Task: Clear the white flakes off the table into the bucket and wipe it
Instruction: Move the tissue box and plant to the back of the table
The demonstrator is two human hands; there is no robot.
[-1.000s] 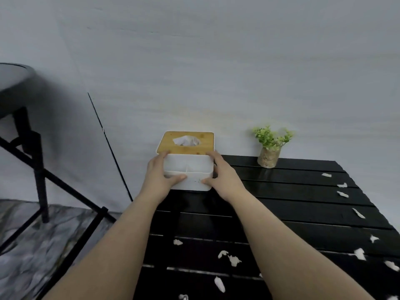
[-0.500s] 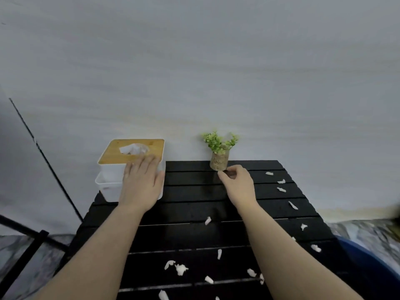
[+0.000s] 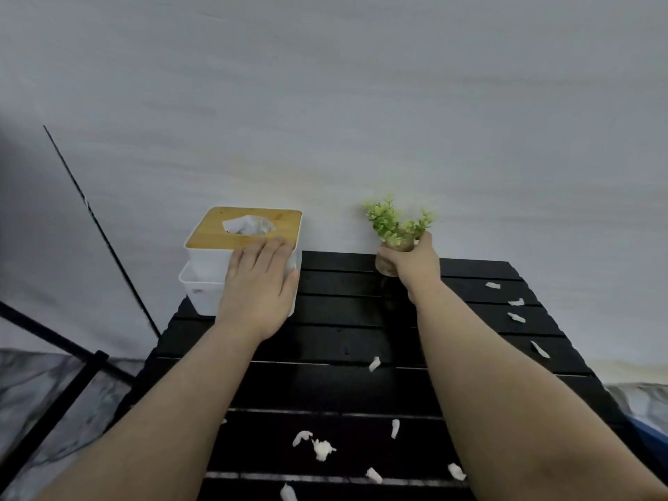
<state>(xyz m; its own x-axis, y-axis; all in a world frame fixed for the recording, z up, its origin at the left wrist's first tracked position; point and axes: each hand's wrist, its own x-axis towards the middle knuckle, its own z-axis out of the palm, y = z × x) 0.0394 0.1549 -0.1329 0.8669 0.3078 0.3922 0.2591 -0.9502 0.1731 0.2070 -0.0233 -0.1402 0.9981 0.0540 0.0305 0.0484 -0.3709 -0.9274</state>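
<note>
At the table's far left corner: a white tissue box with a wooden lid, a tissue showing in the lid's opening, the box overhanging the table edge slightly. Left hand: laid flat over the box's near right corner, fingers extended and together, fingertips on the lid's near edge, thumb down the right side; a resting press, nothing lifted. Table: black, slatted, set against a pale wall. Flakes: white, scattered on the slats, a cluster near the front between the two forearms, a single one at mid-table, a loose line down the right side near the edge. Plant: small, green leaves in a brown pot, at the far edge against the wall. Right hand: curled around the pot, fingers wrapped on its left and front, thumb up on the right; whether the pot is off the surface cannot be told. Bucket: only a blue sliver at the lower right, beyond the table's corner, on the marbled floor.
</note>
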